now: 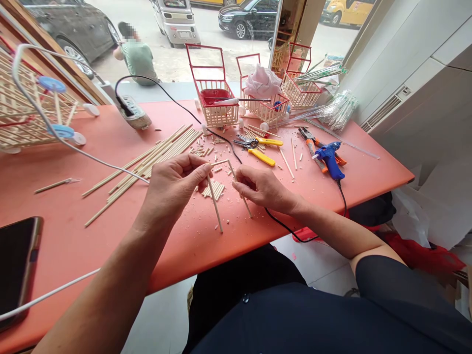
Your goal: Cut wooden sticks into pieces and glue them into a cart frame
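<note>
Between my hands is a U-shaped frame of thin wooden sticks, its two legs pointing down toward me and a short crosspiece at the top. My left hand pinches the left corner between thumb and fingers. With curled fingers, my right hand grips the right leg just below its corner. Below the crosspiece lies a small row of short cut sticks. Long wooden sticks are spread beside my left hand. Yellow-handled wire strippers lie beyond my right hand.
A blue glue gun and orange-handled pliers rest at right, a black cord trailing off. Small stick carts stand at the back, more at left. A phone and white cable are at left. A person sits outside.
</note>
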Action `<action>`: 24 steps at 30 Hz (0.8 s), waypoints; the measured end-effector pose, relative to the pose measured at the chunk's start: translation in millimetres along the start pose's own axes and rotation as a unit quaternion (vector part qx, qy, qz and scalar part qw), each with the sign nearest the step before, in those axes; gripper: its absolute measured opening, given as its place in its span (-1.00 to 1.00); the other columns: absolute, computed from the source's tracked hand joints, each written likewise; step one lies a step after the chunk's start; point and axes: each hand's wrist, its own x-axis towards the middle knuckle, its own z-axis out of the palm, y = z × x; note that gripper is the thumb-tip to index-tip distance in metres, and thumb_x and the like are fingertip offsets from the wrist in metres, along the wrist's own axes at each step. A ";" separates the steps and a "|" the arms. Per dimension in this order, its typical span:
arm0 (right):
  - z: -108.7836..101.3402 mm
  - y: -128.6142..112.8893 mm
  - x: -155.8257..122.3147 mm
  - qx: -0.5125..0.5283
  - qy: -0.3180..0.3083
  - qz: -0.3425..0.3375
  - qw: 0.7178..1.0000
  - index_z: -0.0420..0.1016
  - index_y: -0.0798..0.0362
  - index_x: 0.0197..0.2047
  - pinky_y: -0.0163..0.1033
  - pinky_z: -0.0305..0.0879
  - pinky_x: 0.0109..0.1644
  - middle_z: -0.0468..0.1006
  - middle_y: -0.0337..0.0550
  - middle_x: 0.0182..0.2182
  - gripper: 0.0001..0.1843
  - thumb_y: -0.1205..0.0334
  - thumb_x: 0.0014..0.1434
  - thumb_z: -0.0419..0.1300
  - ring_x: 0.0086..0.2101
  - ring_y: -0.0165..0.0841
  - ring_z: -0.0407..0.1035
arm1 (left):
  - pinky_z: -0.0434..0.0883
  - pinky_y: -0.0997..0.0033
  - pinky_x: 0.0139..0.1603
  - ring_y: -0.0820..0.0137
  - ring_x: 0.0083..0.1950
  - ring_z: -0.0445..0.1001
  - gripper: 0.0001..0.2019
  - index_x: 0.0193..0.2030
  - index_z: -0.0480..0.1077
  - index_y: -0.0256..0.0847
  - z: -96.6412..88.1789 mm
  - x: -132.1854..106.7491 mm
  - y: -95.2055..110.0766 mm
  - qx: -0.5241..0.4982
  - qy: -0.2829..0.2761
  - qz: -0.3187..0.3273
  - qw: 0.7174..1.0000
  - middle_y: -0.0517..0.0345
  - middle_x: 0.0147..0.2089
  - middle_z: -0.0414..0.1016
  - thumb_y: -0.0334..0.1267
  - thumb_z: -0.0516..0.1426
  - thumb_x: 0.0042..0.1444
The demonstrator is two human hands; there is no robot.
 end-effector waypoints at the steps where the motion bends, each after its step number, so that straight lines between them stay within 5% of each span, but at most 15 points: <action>1: 0.0 0.0 0.1 0.001 0.002 -0.003 1.000 0.25 -0.04 -0.29 -0.24 0.13 -0.23 0.33 -0.36 -0.45 -0.69 0.08 0.50 0.18 -0.41 -0.45 0.16 | 0.38 0.44 -0.47 0.52 -0.53 0.41 -0.87 -0.40 0.60 -0.22 -0.2 0.3 -0.6 -0.002 -0.001 0.004 1.000 0.25 -0.56 0.51 -0.35 0.42 0.12; 11: 0.6 1.3 -0.2 -0.005 0.002 -0.006 1.000 0.25 -0.04 -0.29 -0.24 0.11 -0.24 0.30 -0.37 -0.46 -0.69 0.08 0.51 0.18 -0.41 -0.45 0.15 | 0.36 0.50 -0.53 0.51 -0.58 0.39 -0.87 -0.44 0.60 -0.22 2.8 2.1 -0.8 -0.009 0.015 0.009 1.000 0.21 -0.60 0.50 -0.25 0.42 -0.05; 24: 0.2 1.0 0.0 -0.002 0.006 -0.009 1.000 0.26 -0.04 -0.29 -0.24 0.10 -0.26 0.31 -0.38 -0.46 -0.69 0.08 0.50 0.18 -0.43 -0.46 0.14 | 0.39 0.51 -0.51 0.51 -0.55 0.41 -0.90 -0.42 0.59 -0.24 1.1 1.0 -1.1 -0.009 0.009 0.004 1.000 0.21 -0.58 0.50 -0.41 0.35 0.10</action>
